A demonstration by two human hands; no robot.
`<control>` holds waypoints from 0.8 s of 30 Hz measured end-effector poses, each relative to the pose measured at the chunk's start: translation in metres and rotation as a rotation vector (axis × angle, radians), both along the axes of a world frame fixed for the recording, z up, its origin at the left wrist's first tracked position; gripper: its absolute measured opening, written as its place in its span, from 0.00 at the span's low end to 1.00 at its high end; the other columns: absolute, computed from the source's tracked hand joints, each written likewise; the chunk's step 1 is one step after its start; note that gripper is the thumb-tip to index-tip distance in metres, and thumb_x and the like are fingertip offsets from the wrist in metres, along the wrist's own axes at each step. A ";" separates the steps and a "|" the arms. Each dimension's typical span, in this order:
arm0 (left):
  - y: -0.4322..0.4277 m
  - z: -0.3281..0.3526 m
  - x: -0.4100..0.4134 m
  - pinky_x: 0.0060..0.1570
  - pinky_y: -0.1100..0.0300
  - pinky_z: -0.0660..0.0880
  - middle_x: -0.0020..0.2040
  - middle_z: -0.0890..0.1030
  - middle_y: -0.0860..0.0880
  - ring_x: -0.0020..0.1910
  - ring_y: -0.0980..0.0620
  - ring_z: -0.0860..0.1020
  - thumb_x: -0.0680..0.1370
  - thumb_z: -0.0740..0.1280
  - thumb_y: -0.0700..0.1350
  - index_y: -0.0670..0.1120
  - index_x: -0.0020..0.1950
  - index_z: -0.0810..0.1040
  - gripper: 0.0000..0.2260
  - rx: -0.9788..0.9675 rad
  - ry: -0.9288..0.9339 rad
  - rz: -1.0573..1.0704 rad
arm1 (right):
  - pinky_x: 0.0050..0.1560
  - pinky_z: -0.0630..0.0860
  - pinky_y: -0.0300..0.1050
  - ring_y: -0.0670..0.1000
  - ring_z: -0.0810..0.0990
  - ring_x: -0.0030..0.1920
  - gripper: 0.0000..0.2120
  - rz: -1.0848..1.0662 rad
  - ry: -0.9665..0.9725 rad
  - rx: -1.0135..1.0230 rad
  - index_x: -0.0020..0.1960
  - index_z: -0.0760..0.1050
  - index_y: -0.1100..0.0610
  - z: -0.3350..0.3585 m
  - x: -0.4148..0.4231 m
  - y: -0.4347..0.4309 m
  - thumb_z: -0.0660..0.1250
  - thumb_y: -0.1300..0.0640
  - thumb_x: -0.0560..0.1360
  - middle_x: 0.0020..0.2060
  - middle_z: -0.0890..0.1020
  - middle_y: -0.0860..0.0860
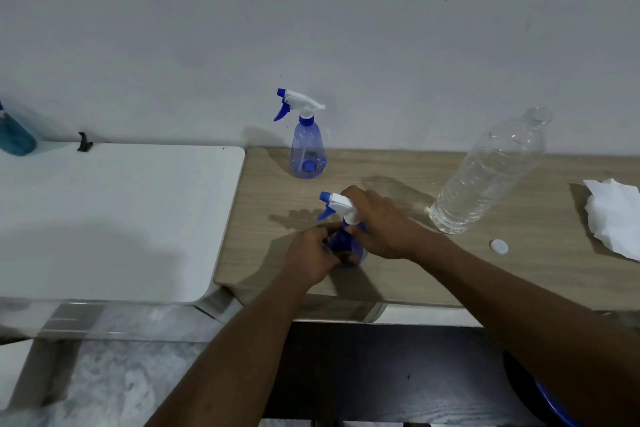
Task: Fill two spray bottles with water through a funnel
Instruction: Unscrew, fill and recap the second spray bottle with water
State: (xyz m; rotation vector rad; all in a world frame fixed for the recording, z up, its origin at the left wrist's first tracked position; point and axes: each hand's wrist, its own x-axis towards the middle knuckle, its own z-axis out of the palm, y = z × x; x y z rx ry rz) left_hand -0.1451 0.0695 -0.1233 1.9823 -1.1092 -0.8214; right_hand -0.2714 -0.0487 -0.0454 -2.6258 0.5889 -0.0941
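A blue spray bottle [346, 243] with a white and blue trigger head stands near the front of the wooden table [398, 274]. My left hand [310, 253] grips its body from the left. My right hand [381, 222] wraps the trigger head and collar from the right. A second blue spray bottle [308, 149] stands upright by the wall, its trigger head on. A clear water bottle [485, 173], uncapped, stands to the right, and its white cap [499, 246] lies on the table. No funnel is in view.
A white table [114, 218] adjoins on the left, with a teal bottle [14, 135] and a small black clip [84, 142] at its back. Crumpled white tissue [616, 215] lies at the right edge. A blue rim [554, 406] shows below my right arm.
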 end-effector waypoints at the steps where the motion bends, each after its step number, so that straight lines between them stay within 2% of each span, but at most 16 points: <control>1: 0.000 0.000 0.000 0.57 0.55 0.77 0.56 0.84 0.53 0.53 0.53 0.81 0.66 0.81 0.53 0.56 0.65 0.79 0.28 -0.005 0.005 -0.006 | 0.56 0.72 0.54 0.53 0.73 0.56 0.25 0.012 0.018 -0.027 0.67 0.66 0.53 -0.001 -0.001 -0.004 0.70 0.51 0.73 0.59 0.76 0.51; 3: 0.000 0.000 0.001 0.53 0.56 0.77 0.52 0.84 0.53 0.50 0.53 0.81 0.66 0.81 0.53 0.55 0.64 0.79 0.27 -0.004 -0.005 -0.016 | 0.56 0.71 0.53 0.53 0.74 0.55 0.28 -0.005 0.048 -0.205 0.67 0.66 0.51 -0.003 -0.002 -0.007 0.67 0.39 0.73 0.58 0.77 0.49; 5: 0.000 0.001 0.001 0.52 0.57 0.77 0.51 0.83 0.53 0.50 0.53 0.80 0.67 0.80 0.54 0.54 0.64 0.79 0.27 0.024 -0.034 -0.021 | 0.54 0.71 0.52 0.54 0.77 0.51 0.27 -0.045 0.089 -0.362 0.65 0.67 0.52 -0.004 0.002 -0.006 0.65 0.35 0.75 0.55 0.80 0.51; 7: 0.000 0.003 0.002 0.53 0.59 0.75 0.53 0.81 0.55 0.51 0.53 0.79 0.68 0.79 0.53 0.53 0.67 0.77 0.28 0.032 -0.027 -0.030 | 0.55 0.69 0.50 0.54 0.76 0.54 0.24 -0.023 0.058 -0.274 0.67 0.65 0.52 -0.008 0.003 -0.004 0.67 0.43 0.77 0.58 0.80 0.52; 9: 0.000 0.003 0.002 0.56 0.59 0.75 0.56 0.82 0.54 0.53 0.54 0.79 0.68 0.80 0.52 0.53 0.68 0.77 0.30 0.013 0.017 -0.036 | 0.58 0.68 0.51 0.53 0.72 0.60 0.29 0.017 0.065 -0.121 0.71 0.62 0.50 -0.006 -0.001 -0.007 0.70 0.49 0.74 0.64 0.75 0.50; 11: -0.001 0.001 0.002 0.57 0.57 0.77 0.57 0.83 0.52 0.54 0.53 0.80 0.67 0.80 0.52 0.53 0.68 0.77 0.30 -0.004 0.022 -0.046 | 0.61 0.69 0.54 0.53 0.72 0.62 0.33 0.040 0.066 -0.129 0.72 0.60 0.49 -0.003 -0.005 -0.012 0.69 0.44 0.72 0.65 0.73 0.49; 13: 0.000 0.000 0.003 0.57 0.56 0.77 0.56 0.83 0.52 0.54 0.52 0.81 0.67 0.80 0.52 0.53 0.67 0.78 0.29 0.002 0.022 -0.038 | 0.59 0.70 0.53 0.53 0.75 0.57 0.31 -0.011 0.068 -0.252 0.70 0.63 0.50 -0.002 -0.002 -0.008 0.66 0.36 0.73 0.60 0.78 0.49; 15: -0.001 0.000 0.003 0.58 0.55 0.76 0.57 0.82 0.53 0.55 0.53 0.79 0.67 0.80 0.54 0.54 0.67 0.77 0.30 0.030 0.014 -0.024 | 0.57 0.69 0.52 0.54 0.76 0.55 0.27 -0.017 0.059 -0.305 0.68 0.64 0.51 -0.006 0.004 -0.004 0.67 0.39 0.76 0.59 0.80 0.50; 17: -0.001 -0.001 0.004 0.60 0.54 0.76 0.59 0.82 0.53 0.56 0.53 0.79 0.67 0.80 0.53 0.54 0.68 0.76 0.31 0.025 0.037 -0.023 | 0.59 0.67 0.52 0.53 0.73 0.60 0.29 0.011 0.051 -0.152 0.71 0.62 0.50 -0.006 0.002 -0.005 0.70 0.48 0.75 0.63 0.76 0.50; 18: -0.001 -0.001 0.004 0.61 0.52 0.76 0.59 0.83 0.53 0.56 0.53 0.80 0.67 0.80 0.53 0.54 0.68 0.76 0.31 0.013 0.044 -0.028 | 0.61 0.67 0.53 0.53 0.72 0.61 0.32 0.021 0.061 -0.078 0.72 0.61 0.49 -0.003 0.000 -0.007 0.71 0.49 0.72 0.65 0.74 0.49; 19: 0.000 -0.002 0.004 0.61 0.52 0.77 0.59 0.83 0.53 0.55 0.53 0.80 0.67 0.80 0.53 0.54 0.68 0.77 0.31 0.001 0.047 -0.034 | 0.62 0.68 0.54 0.53 0.72 0.61 0.34 0.029 0.068 -0.064 0.72 0.60 0.49 -0.002 -0.003 -0.010 0.71 0.46 0.71 0.65 0.74 0.49; 21: 0.000 -0.003 0.003 0.60 0.53 0.77 0.57 0.83 0.53 0.55 0.54 0.80 0.68 0.80 0.52 0.54 0.68 0.77 0.29 -0.009 0.028 -0.041 | 0.60 0.70 0.54 0.52 0.74 0.58 0.34 -0.008 0.069 -0.165 0.70 0.62 0.49 -0.003 -0.004 -0.010 0.68 0.35 0.71 0.61 0.76 0.49; 22: 0.000 -0.002 0.003 0.59 0.54 0.77 0.57 0.83 0.53 0.54 0.54 0.80 0.68 0.80 0.52 0.55 0.68 0.77 0.29 -0.001 0.018 -0.038 | 0.59 0.70 0.53 0.52 0.75 0.56 0.32 -0.037 0.073 -0.221 0.69 0.63 0.49 -0.005 -0.002 -0.007 0.67 0.34 0.72 0.59 0.78 0.49; 24: 0.000 -0.001 0.003 0.58 0.55 0.77 0.57 0.83 0.54 0.53 0.54 0.80 0.67 0.80 0.52 0.55 0.68 0.77 0.30 0.020 0.030 -0.020 | 0.58 0.69 0.52 0.53 0.75 0.55 0.26 -0.055 0.046 -0.185 0.68 0.64 0.50 -0.010 0.000 -0.004 0.69 0.42 0.75 0.58 0.78 0.51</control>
